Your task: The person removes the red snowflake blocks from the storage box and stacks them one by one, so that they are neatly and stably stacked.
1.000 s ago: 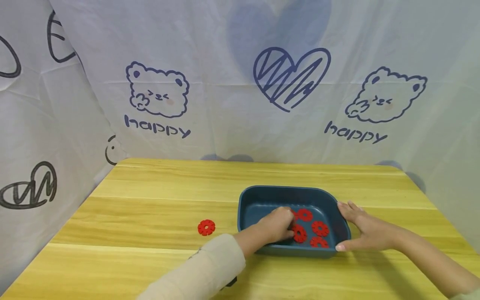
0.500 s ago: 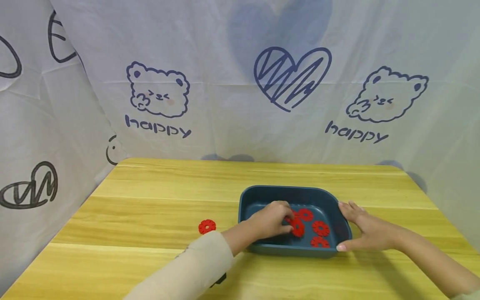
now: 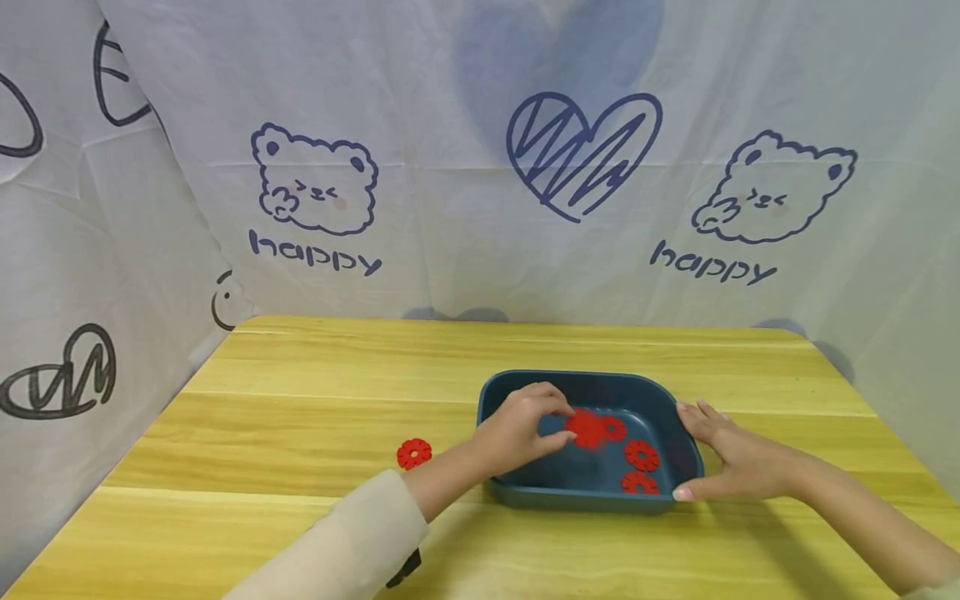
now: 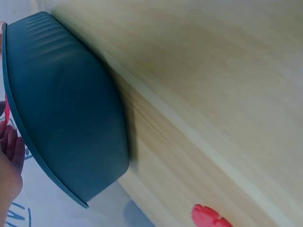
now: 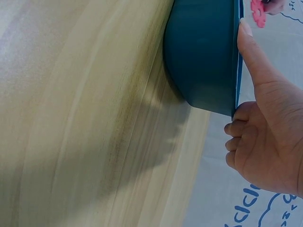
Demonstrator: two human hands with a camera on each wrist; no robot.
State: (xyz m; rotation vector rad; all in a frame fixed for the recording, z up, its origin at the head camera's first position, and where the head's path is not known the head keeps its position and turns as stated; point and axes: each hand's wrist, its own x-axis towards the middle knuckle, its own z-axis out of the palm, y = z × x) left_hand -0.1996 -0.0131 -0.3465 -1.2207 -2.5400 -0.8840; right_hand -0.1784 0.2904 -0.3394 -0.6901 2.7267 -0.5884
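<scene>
A dark blue plastic bin (image 3: 540, 502) stands on the table with red snowflake discs in it. My left hand (image 3: 517, 427) is over the inside of the bin and pinches a red snowflake disc (image 3: 584, 428), blurred in the head view. The held disc's edge (image 5: 258, 13) also shows above the rim in the right wrist view. Under it, another disc (image 3: 614, 428) is partly covered, and two more, one disc (image 3: 642, 456) and a front disc (image 3: 639, 482), lie at the right. My right hand (image 3: 738, 462) grips the bin's right end, thumb on the front corner of the rim.
A single red disc (image 3: 414, 453) lies on the wooden table (image 3: 300, 400), left of the bin and close beyond my left forearm. A white printed cloth (image 3: 450, 233) hangs behind the table's back edge, and another covers the left side.
My left hand has lifted a disc from the pile on the bin's floor and drawn it up and slightly left. The right hand has stayed on the bin's end.
</scene>
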